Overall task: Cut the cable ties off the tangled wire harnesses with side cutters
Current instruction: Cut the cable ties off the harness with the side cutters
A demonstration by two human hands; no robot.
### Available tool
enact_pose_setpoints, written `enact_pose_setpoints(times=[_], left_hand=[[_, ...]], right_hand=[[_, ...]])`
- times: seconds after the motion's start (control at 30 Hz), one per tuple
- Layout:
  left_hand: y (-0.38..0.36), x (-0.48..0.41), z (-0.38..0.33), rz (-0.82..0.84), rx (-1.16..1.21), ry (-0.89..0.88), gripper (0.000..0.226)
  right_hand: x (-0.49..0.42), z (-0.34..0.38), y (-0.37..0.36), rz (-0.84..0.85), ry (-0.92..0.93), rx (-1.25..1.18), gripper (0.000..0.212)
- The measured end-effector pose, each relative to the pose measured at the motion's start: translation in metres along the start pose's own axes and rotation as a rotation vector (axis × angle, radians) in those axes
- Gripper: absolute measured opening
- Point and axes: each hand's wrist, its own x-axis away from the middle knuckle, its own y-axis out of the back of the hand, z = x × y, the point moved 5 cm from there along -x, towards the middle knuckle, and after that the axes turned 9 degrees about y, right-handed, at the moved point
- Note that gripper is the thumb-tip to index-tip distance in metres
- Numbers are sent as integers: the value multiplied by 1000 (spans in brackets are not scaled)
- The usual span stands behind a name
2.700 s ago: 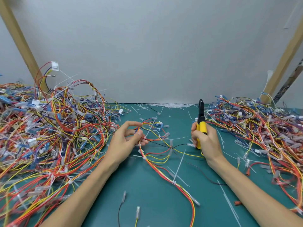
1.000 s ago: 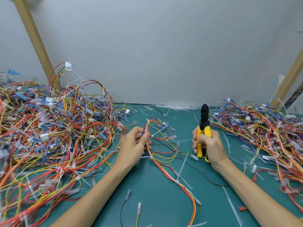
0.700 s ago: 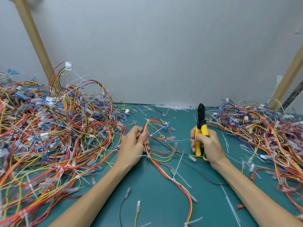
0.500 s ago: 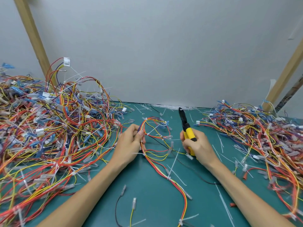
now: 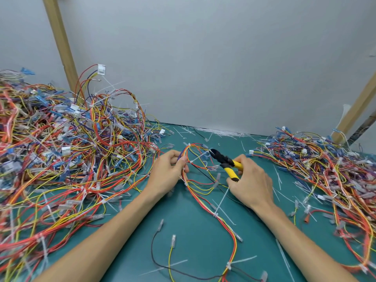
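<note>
My left hand (image 5: 166, 176) pinches a red, orange and yellow wire harness (image 5: 205, 198) that loops across the middle of the green table. A white cable tie (image 5: 197, 159) sticks out of the loop just right of my thumb. My right hand (image 5: 251, 184) grips the yellow-handled side cutters (image 5: 225, 161), tilted to the left. Their black jaws lie close to the tie's free end. Further white ties (image 5: 216, 215) bind the harness lower down.
A big heap of tangled harnesses (image 5: 61, 159) fills the left side. A lower heap (image 5: 329, 169) covers the right. Cut tie scraps (image 5: 221, 132) lie along the back wall. Loose wires (image 5: 173, 251) and tie pieces lie on the green table (image 5: 195, 226) near me.
My right hand swung the cutters from upright to pointing left, and their jaws moved in to the harness loop. My left hand kept its pinch on the harness.
</note>
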Motion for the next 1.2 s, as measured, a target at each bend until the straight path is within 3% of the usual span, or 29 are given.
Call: enact_pose_setpoints(times=[0.43, 0.9, 1.2], left_hand=[[2, -1, 0, 18, 53, -7, 15], [-9, 1, 0, 173, 63, -82, 9], [-12, 2, -1, 241, 78, -110, 10]], right_hand=[[5, 23, 5, -27, 268, 156, 39], [7, 28, 6, 71, 269, 54, 50], [7, 32, 4, 161, 277, 137, 37]])
